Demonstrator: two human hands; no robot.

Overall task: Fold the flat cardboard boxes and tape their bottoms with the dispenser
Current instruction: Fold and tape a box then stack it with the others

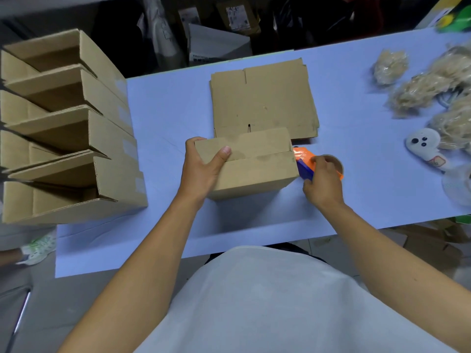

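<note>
A folded cardboard box (257, 164) stands on the blue table (168, 115) with its two closed bottom flaps facing up. My left hand (204, 166) grips its left end, thumb on top of the flaps. My right hand (322, 182) holds an orange and blue tape dispenser (304, 161) against the box's right end, at the seam between the flaps. Behind the box lies a stack of flat cardboard boxes (265, 98).
Several folded boxes (68, 128) lie on their sides in a row at the table's left end. At the right lie bags of pale fibre (420, 90), a white ghost-shaped toy (425, 146) and a clear tape roll (458, 184). The table's near edge runs just in front of my body.
</note>
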